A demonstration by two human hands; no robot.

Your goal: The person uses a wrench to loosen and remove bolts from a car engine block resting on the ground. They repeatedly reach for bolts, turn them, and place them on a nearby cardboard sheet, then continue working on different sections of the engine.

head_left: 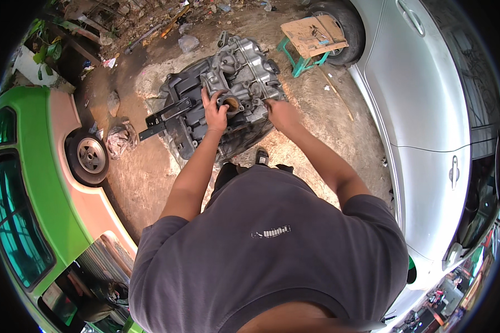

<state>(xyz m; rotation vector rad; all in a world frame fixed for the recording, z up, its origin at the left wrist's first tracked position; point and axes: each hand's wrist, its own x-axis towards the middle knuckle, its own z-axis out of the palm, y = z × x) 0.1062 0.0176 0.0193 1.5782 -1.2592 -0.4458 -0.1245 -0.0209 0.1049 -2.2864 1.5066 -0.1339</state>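
A greyish engine assembly (249,64), with cast metal covers and dark lower parts, lies in front of me. My left hand (215,114) grips the left side of a round metal housing (233,105) with a rusty-brown opening, thumb at its rim and fingers reaching up along it. My right hand (282,115), slightly blurred, is closed at the engine's right side; what its fingertips hold is hidden. A long black bracket (155,125) sticks out at the engine's lower left.
A green and pink vehicle (36,166) flanks me on the left, a silver car (419,139) on the right. A wooden board on a teal stool (308,39) stands behind-right of the engine. Crumpled plastic (119,139), a stone (113,104) and litter lie on the concrete (350,144).
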